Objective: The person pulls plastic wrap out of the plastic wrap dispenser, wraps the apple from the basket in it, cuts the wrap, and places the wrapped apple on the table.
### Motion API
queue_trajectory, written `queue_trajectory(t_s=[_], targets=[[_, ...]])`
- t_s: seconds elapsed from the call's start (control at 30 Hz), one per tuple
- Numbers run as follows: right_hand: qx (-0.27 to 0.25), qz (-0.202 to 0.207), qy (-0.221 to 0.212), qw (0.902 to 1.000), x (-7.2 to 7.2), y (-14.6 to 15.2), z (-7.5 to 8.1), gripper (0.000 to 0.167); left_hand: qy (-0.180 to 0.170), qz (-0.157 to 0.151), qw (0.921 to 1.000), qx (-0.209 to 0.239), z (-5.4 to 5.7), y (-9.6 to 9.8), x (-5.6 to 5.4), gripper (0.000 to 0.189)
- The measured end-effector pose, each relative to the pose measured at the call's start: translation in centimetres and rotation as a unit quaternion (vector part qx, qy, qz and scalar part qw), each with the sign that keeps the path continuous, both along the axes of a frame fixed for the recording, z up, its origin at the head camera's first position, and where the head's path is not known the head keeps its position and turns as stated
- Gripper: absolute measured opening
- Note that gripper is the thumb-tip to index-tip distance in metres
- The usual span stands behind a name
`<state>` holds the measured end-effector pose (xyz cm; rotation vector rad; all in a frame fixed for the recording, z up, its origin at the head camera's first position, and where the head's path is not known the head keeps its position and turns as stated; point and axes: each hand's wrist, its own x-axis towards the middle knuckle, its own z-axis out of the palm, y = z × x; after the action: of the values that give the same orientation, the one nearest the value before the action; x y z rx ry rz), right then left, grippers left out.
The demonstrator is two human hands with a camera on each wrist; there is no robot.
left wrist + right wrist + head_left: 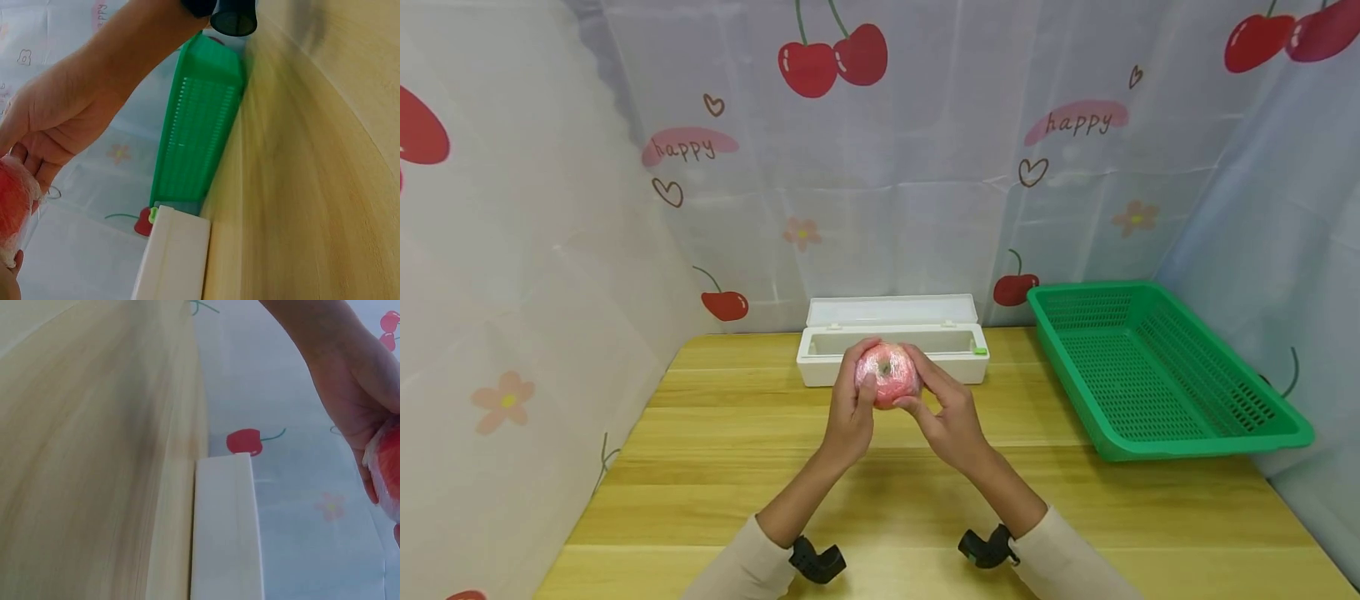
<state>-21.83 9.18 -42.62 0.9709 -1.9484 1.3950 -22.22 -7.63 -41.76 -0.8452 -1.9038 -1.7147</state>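
Note:
A red apple wrapped in shiny clear film is held up between both hands, its stem end towards the head camera. My left hand grips its left side with the thumb in front. My right hand grips the opposite side, thumb at the lower edge. In the left wrist view, the film stands out wrinkled around the apple. The apple is cut off by the frame edge in the right wrist view. Behind the hands stands a long white box with its lid raised.
A green plastic basket stands at the right of the wooden table. The white box has a small green piece at its right end. Cherry-printed cloth hangs behind and at both sides.

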Motion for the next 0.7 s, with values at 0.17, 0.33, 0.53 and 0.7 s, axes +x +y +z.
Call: queue_trajectory(t_s=[0.17, 0.33, 0.53, 0.7], targets=[[0.005, 0.035, 0.0, 0.9994, -0.28, 0.33, 0.15, 0.065, -0.024, -0.004, 0.9991, 0.036, -0.42, -0.41, -0.57, 0.04], [-0.017, 0.075, -0.028, 0.9966, -0.4, 0.43, 0.33, 0.061, -0.029, -0.021, 0.9974, 0.063, -0.27, -0.45, -0.55, 0.037], [-0.059, 0.091, -0.074, 0.9913, -0.4, 0.38, 0.03, 0.062, -0.036, -0.023, 0.9968, 0.067, -0.3, -0.25, -0.17, 0.035], [-0.076, 0.073, -0.084, 0.9909, -0.51, 0.47, -0.15, 0.061, -0.042, -0.017, 0.9974, 0.056, -0.24, -0.09, -0.22, 0.034]])
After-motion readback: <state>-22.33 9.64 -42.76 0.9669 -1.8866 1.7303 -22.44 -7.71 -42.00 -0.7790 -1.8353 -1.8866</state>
